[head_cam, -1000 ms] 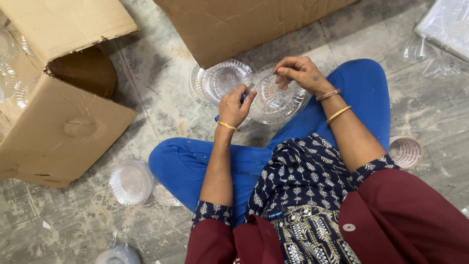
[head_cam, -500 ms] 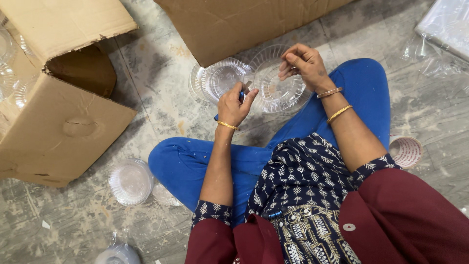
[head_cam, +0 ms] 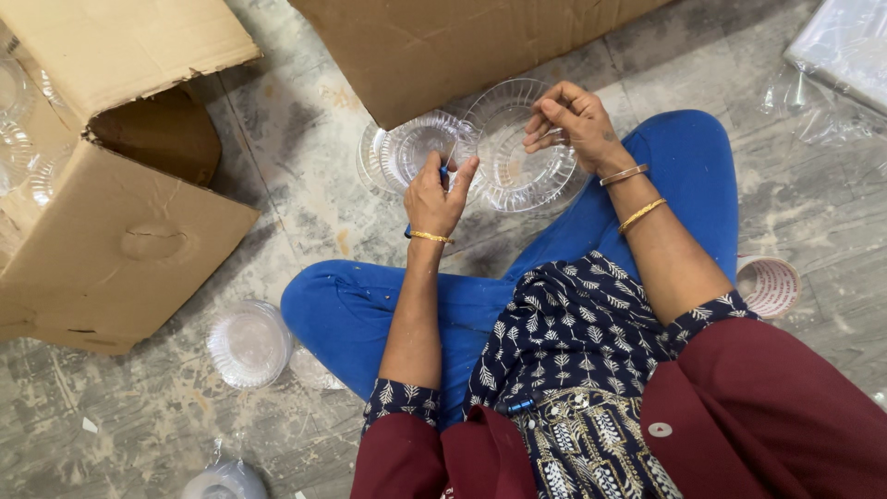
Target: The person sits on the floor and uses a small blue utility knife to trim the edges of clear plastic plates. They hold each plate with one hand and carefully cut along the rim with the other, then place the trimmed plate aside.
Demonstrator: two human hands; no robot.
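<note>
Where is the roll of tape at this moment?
In the head view, the roll of tape lies on the floor at the person's right, beside the blue-clad right knee.

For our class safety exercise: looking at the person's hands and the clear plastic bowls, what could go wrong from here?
1. The right hand pinches only the rim of a thin clear bowl, so it might flex, crack or slip.
2. The left hand holds a small blue tool close to the fingers, so a slip could nick them.
</note>
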